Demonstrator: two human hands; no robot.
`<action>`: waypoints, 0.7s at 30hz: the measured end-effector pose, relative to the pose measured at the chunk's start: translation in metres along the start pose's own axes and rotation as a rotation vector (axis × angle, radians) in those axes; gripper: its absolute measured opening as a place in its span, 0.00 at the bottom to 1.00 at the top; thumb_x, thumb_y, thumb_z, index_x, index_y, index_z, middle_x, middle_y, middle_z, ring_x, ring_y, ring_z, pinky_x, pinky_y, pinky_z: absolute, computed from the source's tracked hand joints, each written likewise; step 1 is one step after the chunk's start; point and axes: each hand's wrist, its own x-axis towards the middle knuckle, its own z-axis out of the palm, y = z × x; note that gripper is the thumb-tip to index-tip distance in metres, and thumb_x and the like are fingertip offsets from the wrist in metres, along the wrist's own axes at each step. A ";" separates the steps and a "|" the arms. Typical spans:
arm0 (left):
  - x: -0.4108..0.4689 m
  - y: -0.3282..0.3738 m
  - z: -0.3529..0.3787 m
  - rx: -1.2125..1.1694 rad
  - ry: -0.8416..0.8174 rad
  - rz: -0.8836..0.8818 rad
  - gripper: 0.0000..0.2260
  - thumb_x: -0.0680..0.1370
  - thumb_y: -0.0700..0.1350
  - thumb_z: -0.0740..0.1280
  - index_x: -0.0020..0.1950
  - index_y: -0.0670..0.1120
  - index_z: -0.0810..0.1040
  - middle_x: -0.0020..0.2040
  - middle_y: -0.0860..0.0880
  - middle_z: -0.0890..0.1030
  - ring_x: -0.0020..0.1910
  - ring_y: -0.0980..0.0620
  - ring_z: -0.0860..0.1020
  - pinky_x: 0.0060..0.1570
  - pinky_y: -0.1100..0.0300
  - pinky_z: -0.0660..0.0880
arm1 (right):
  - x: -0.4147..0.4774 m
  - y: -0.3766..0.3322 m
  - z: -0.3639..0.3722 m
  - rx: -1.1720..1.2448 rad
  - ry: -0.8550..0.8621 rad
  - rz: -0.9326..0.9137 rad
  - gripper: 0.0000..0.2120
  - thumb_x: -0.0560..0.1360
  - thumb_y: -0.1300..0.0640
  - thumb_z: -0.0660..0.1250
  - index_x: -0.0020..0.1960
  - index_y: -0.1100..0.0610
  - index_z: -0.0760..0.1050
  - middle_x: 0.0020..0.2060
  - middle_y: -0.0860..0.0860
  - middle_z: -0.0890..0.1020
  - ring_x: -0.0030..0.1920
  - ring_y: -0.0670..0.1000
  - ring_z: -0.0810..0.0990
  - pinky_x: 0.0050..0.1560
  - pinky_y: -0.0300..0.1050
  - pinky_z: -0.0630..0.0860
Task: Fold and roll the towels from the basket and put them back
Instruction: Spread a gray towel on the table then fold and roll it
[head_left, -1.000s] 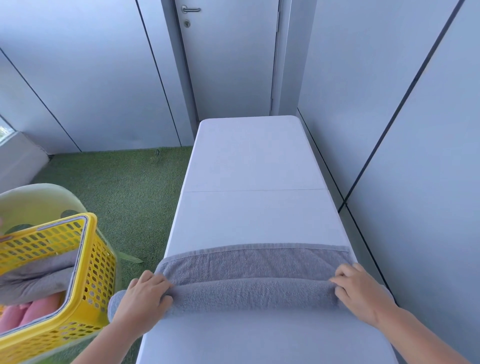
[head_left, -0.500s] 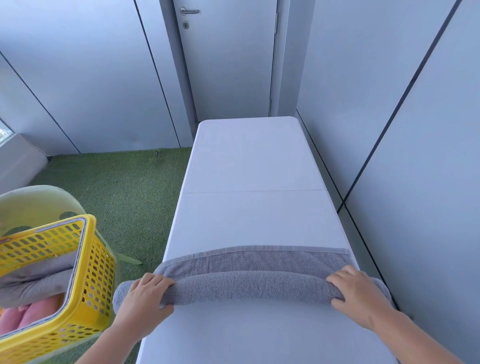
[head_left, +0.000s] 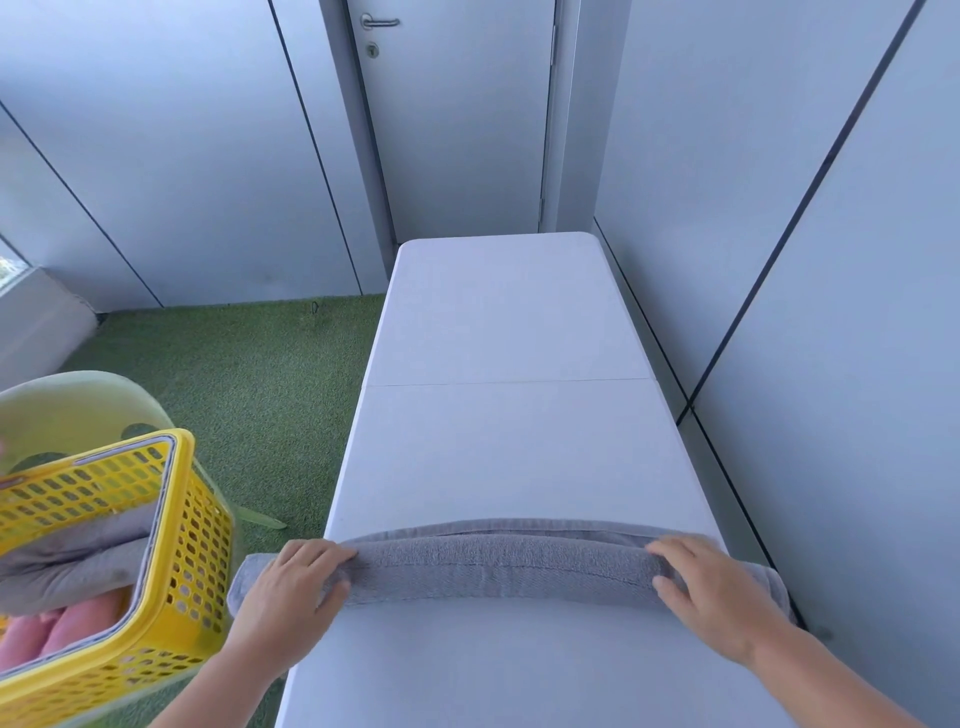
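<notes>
Crosswise on the table (head_left: 509, 452), the towel (head_left: 498, 569) lies almost fully rolled, 1 thin strip flat beyond it, with the left hand (head_left: 291, 587) and right hand (head_left: 711, 592) each curled over an end of the roll, while the basket (head_left: 202, 545) beside the table's left edge holds other towels (head_left: 67, 561).

A white folding table (head_left: 498, 441) runs toward a grey door (head_left: 457, 130), green turf (head_left: 249, 389) on its left.

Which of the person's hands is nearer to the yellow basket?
Left. The left hand grips the grey towel roll at its end beside the yellow basket; the right hand grips the opposite end, across the table.
</notes>
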 end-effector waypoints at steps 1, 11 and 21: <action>0.000 -0.001 0.001 0.010 -0.043 -0.001 0.22 0.75 0.62 0.62 0.66 0.57 0.77 0.59 0.64 0.76 0.61 0.57 0.72 0.58 0.55 0.75 | -0.002 0.004 0.005 -0.028 -0.035 -0.021 0.18 0.74 0.44 0.65 0.62 0.47 0.75 0.58 0.37 0.75 0.65 0.41 0.70 0.63 0.43 0.72; 0.012 0.004 -0.001 0.102 -0.106 0.021 0.15 0.65 0.58 0.62 0.49 0.58 0.79 0.40 0.62 0.77 0.49 0.55 0.70 0.56 0.59 0.70 | 0.016 -0.001 0.008 -0.265 -0.049 -0.096 0.07 0.65 0.46 0.61 0.35 0.48 0.74 0.37 0.38 0.68 0.45 0.44 0.64 0.48 0.42 0.68; 0.010 -0.001 0.000 -0.019 0.032 -0.020 0.21 0.75 0.52 0.56 0.66 0.54 0.77 0.61 0.58 0.77 0.61 0.51 0.74 0.61 0.52 0.73 | 0.018 0.004 0.000 -0.146 0.140 0.005 0.16 0.76 0.45 0.62 0.59 0.48 0.80 0.51 0.39 0.82 0.55 0.46 0.77 0.57 0.46 0.71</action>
